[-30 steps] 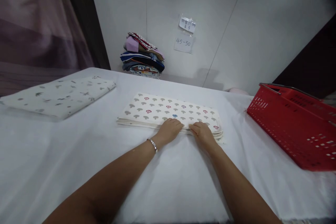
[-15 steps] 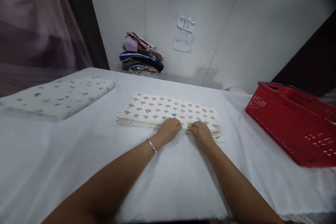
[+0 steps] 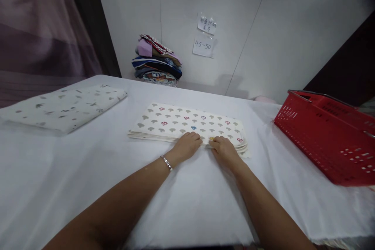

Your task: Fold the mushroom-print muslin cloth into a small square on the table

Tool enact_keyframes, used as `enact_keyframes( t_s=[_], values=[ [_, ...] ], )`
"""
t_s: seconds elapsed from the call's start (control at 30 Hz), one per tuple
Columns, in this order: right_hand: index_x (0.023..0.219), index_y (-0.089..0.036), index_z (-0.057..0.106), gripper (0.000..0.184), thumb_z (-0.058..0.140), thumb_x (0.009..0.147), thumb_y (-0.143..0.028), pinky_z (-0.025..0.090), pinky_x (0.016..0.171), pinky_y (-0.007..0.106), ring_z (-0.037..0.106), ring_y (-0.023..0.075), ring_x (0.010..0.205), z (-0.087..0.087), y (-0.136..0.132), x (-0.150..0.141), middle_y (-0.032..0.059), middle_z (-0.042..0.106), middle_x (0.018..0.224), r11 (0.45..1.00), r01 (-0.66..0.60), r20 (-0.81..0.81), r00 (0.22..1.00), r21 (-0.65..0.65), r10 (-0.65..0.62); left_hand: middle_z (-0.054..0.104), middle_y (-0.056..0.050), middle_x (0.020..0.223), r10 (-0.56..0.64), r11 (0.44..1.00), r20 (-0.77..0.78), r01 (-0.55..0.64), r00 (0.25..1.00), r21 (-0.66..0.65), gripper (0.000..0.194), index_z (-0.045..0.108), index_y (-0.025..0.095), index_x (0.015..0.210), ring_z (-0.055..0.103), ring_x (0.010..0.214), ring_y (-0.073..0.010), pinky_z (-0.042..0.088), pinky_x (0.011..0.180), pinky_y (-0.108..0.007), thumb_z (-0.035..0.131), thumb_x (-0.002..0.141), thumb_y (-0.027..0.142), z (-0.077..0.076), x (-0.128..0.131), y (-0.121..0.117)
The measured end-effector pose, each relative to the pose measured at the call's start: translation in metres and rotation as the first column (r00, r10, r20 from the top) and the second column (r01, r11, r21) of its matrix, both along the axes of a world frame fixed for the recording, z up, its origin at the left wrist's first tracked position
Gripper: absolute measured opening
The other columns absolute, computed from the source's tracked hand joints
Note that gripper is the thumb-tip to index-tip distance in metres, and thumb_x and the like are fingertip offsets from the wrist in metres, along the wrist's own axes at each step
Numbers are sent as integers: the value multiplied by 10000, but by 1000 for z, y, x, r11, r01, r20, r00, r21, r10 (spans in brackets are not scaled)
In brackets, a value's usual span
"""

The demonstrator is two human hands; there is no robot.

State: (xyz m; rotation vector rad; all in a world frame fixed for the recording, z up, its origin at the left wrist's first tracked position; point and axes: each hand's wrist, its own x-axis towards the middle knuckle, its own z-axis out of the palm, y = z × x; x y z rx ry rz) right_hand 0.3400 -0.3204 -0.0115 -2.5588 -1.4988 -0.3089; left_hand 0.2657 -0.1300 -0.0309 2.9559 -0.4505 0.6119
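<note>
A cream cloth [image 3: 187,121] printed with grey, red and blue mushrooms lies folded in layers into a long strip on the white-covered table. My left hand [image 3: 189,145] grips its near edge just left of the middle, fingers curled on top. A little to the right, my right hand [image 3: 224,148] pinches the same edge. Both thumbs are largely hidden, and a narrow gap separates the hands. At the strip's right end the stacked layers show, slightly uneven. A silver bracelet [image 3: 166,163] circles my left wrist.
Another folded white cloth [image 3: 67,107] with grey prints lies at the left. A red plastic basket [image 3: 325,136] stands on the right. Folded fabrics [image 3: 158,62] are piled against the back wall, beside paper notes [image 3: 203,46]. A curtain [image 3: 38,27] hangs far left.
Both hands keep hold of the folded cloth's near edge, almost unmoved. The view has shifted very slightly.
</note>
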Motion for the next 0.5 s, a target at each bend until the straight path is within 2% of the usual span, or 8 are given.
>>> enact_keyframes(
  t_s=[0.23,0.4,0.5],
  values=[
    [794,-201,629,210,462,832,-80,367,690,296,519,185,784,4,1,3,57,608,822,1000,2,-34,999,-22,-3,587,-22,905,15,1000,2,-15,1000,7,191,606,187,879,497,847,-162,374,722,-308,422,903,139,0,0,1],
    [839,-222,653,224,440,881,-169,388,689,294,537,183,779,3,-5,8,51,627,816,998,-33,-114,993,56,40,593,-32,924,14,1000,21,-13,1000,-11,217,619,196,933,504,865,-166,377,735,-312,413,907,136,-5,1,3],
    [858,-227,664,224,444,886,-190,396,692,296,546,184,784,1,-7,9,50,636,821,993,-6,-137,990,119,22,596,-29,927,11,1000,19,-11,1000,-20,207,617,193,932,506,861,-168,370,733,-309,422,905,129,-3,0,2]
  ],
)
